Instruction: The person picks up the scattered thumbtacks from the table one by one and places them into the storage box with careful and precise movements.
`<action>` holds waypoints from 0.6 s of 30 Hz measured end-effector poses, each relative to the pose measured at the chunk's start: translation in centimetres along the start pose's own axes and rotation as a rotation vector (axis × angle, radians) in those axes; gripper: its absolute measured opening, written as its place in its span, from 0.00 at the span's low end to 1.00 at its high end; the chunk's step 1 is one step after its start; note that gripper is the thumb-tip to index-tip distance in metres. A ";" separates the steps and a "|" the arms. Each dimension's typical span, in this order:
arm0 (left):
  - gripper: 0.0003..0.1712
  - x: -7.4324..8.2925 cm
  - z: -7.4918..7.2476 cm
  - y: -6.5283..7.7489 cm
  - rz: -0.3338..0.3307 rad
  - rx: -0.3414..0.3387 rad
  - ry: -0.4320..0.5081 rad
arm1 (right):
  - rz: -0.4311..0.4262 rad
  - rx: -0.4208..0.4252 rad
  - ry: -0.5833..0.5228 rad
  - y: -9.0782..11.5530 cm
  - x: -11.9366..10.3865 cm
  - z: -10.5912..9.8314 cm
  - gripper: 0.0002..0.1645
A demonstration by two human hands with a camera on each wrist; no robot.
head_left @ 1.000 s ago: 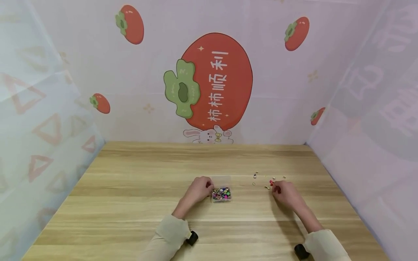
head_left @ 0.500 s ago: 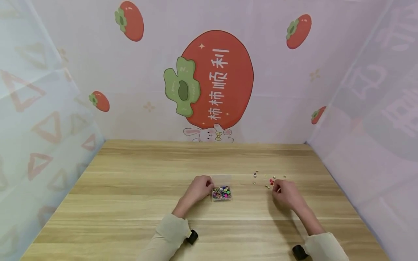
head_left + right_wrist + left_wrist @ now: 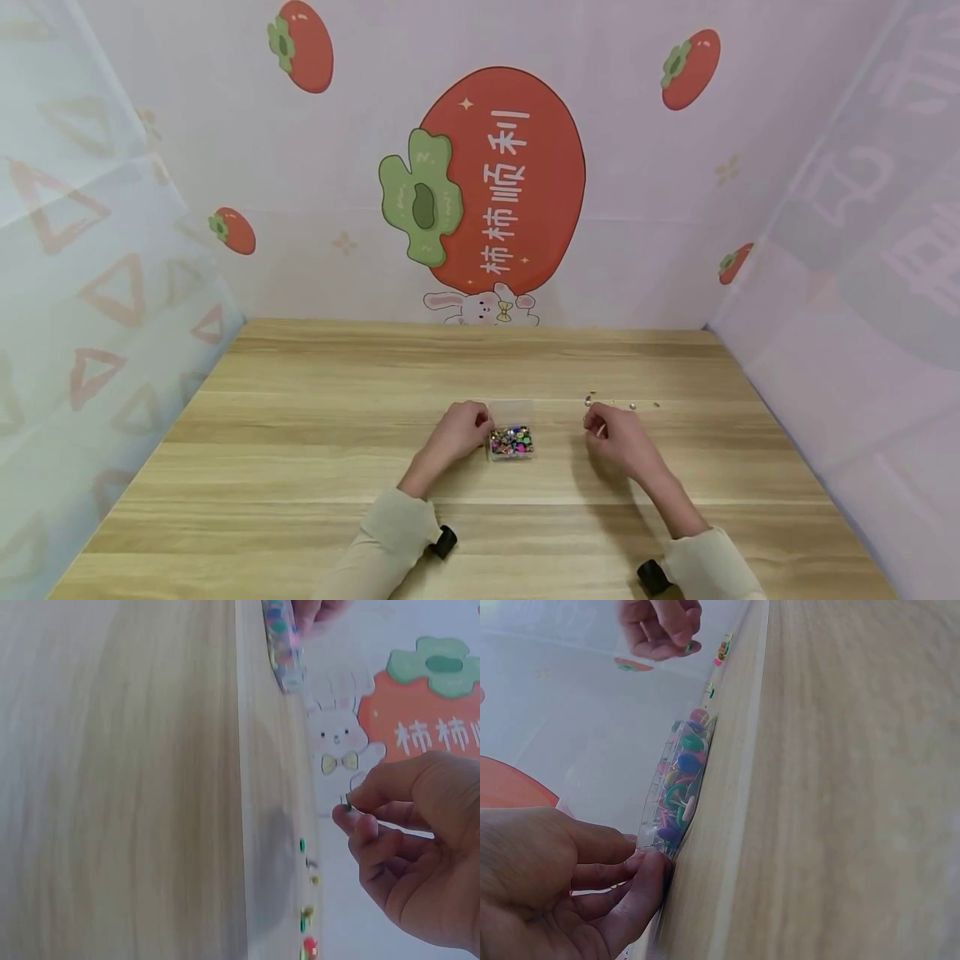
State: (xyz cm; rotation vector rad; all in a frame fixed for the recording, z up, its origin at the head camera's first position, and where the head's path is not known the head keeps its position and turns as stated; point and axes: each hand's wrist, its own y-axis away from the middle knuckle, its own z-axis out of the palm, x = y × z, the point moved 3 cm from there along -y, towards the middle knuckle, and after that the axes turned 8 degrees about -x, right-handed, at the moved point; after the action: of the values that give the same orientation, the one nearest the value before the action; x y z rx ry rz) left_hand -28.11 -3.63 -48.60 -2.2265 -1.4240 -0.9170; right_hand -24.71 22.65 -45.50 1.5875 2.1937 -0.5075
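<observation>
A small clear plastic box (image 3: 512, 457) full of colourful thumbtacks (image 3: 691, 763) sits on the table, its see-through lid (image 3: 512, 409) tipped back behind it. My left hand (image 3: 456, 433) pinches the box's left end between thumb and fingers. To the right of the box, my right hand (image 3: 622, 440) is raised off the tabletop. Between its thumb and forefinger it pinches a small green thumbtack (image 3: 349, 804), mostly covered by the fingertips. Loose thumbtacks (image 3: 308, 915) lie scattered behind this hand, some hidden by it in the head view.
The wood-grain table (image 3: 315, 533) reaches back to a printed wall cloth (image 3: 637, 267) with persimmon pictures. Similar cloths stand along the left and right sides. A black wrist camera (image 3: 444, 542) is strapped on the left sleeve, another (image 3: 654, 577) on the right.
My right hand has come left from beside the red thumbtacks towards the box, carrying the green thumbtack. My left hand keeps its place at the box.
</observation>
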 end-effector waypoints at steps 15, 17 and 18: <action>0.09 -0.2 0.0 -0.2 -0.003 0.002 0.000 | -0.107 -0.043 -0.077 -2.7 -6.6 4.1 0.04; 0.09 -0.2 0.0 -0.3 0.001 0.005 0.000 | -0.125 -0.043 -0.082 -3.0 -7.3 4.6 0.04; 0.09 -0.3 0.0 -0.3 0.001 0.005 0.000 | -0.136 -0.039 -0.082 -3.2 -7.7 4.9 0.04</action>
State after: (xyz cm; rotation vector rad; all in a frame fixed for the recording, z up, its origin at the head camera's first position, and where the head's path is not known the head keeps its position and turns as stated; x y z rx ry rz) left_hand -28.45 -3.70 -48.79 -2.2236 -1.4229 -0.9121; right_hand -25.12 13.04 -45.61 1.3794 2.2458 -0.5553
